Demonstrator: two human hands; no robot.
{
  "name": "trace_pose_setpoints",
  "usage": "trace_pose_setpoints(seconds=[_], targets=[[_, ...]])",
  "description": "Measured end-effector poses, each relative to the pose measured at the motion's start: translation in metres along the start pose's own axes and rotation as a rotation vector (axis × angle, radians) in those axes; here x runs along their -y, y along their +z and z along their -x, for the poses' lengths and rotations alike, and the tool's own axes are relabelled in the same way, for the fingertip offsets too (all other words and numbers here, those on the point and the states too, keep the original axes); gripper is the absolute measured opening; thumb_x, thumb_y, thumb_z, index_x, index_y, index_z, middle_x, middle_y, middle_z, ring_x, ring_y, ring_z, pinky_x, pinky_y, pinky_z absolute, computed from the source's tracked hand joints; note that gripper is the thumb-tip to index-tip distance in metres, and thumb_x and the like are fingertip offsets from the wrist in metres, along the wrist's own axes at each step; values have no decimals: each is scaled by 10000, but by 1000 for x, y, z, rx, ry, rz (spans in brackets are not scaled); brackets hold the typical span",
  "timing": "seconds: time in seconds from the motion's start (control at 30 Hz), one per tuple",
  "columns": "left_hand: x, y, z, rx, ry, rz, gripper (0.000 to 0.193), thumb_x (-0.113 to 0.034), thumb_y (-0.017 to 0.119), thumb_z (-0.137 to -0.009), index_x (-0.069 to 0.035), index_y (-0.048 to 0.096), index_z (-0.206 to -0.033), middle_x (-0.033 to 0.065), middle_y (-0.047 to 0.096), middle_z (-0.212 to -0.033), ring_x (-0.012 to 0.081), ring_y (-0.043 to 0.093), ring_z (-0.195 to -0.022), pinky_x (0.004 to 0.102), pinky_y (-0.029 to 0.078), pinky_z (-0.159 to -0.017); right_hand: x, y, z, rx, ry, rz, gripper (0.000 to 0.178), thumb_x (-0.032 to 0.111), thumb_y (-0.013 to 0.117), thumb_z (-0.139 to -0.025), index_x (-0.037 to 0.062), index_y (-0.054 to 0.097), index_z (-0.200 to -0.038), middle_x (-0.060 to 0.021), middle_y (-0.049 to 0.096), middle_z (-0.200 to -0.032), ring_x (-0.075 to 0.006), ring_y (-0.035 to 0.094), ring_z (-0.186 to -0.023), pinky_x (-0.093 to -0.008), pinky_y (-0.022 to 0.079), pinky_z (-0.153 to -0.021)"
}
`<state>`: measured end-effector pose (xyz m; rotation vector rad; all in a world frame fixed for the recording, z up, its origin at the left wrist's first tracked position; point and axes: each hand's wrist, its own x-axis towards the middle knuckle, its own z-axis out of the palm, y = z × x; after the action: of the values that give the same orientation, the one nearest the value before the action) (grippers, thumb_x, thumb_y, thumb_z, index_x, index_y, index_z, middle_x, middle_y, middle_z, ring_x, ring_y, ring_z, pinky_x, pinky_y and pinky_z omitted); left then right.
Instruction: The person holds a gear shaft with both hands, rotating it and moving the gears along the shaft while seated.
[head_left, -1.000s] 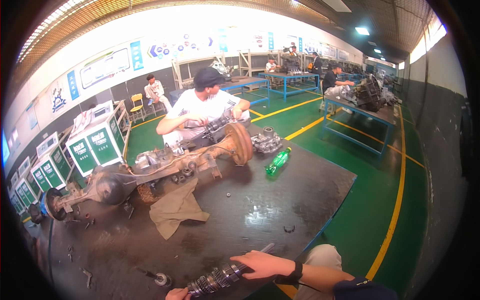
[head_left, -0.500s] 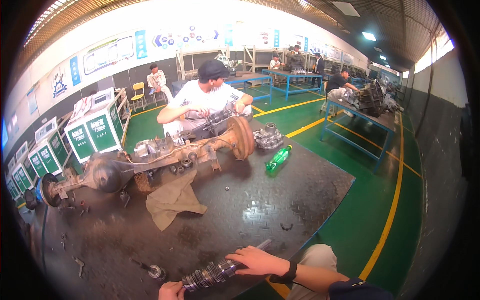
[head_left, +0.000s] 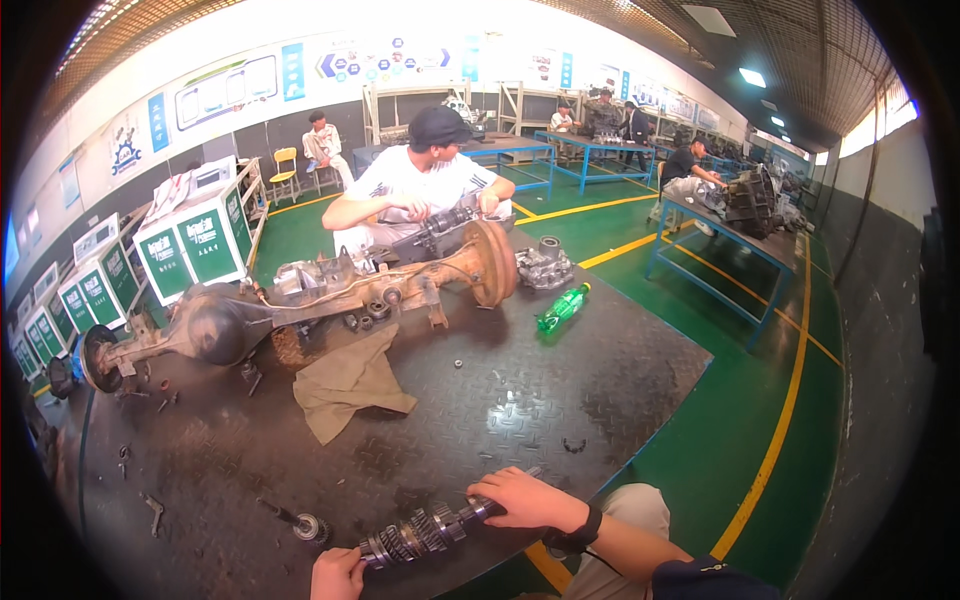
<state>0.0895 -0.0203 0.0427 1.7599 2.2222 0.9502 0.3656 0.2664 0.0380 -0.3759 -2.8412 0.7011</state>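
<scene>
Left fingers (head_left: 346, 562) and right fingers (head_left: 487, 490) curl round the geared shaft (head_left: 415, 534) near the table (head_left: 610, 400) edge — open room toward the cloth (head_left: 352, 385).

The person has 2 bare hands, the left hand (head_left: 338, 574) and the right hand (head_left: 520, 498), both with rounded fingers. Around the right wrist runs 1 black band (head_left: 590, 524), thicker toward its lower side; whether it carries a watch face cannot be told. Farther up that arm, past a bare forearm, sits a dark navy sleeve (head_left: 715, 582) with 1 small, pale yellowish marking (head_left: 712, 566), too small to make out. The trouser leg (head_left: 637, 510) is light beige, softly creased cloth.
</scene>
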Motion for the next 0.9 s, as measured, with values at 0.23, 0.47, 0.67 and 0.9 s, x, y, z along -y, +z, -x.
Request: trace_pose_setpoints(seconds=[0.23,0.47,0.67,0.9], targets=[[2,3,0,-14,12,-17,168,-31,722,-918,67,772,-1044,265,756,-1047,459,720,-990,495,577,-911,6,4,-5,3,-34,-17,545,253,807,-897,61,624,-1373,-124,683,-1218,-345,638,-1198,-444,460,-1078],[-2,2,0,-19,-4,-17,178,-31,715,-921,64,772,-1061,266,752,-1043,461,716,-988,494,574,-905,15,16,-16,-3,-95,-12,559,247,817,-878,33,637,-1362,-129,685,-1225,-328,646,-1170,-438,475,-1060],[1,4,2,-26,-5,7,177,-33,717,-915,59,771,-1057,259,750,-1043,455,714,-993,492,573,-899,12,19,-14,-21,-96,8,580,249,831,-854,41,641,-1361,-120,691,-1216,-328,650,-1147,-443,487,-1037],[11,11,-9,-50,55,-23,190,-19,754,-841,36,769,-1022,225,733,-944,437,704,-922,497,568,-845,6,-1,-5,-14,-57,5,545,274,824,-834,65,677,-1315,-116,704,-1161,-337,651,-1116,-450,491,-1021]])
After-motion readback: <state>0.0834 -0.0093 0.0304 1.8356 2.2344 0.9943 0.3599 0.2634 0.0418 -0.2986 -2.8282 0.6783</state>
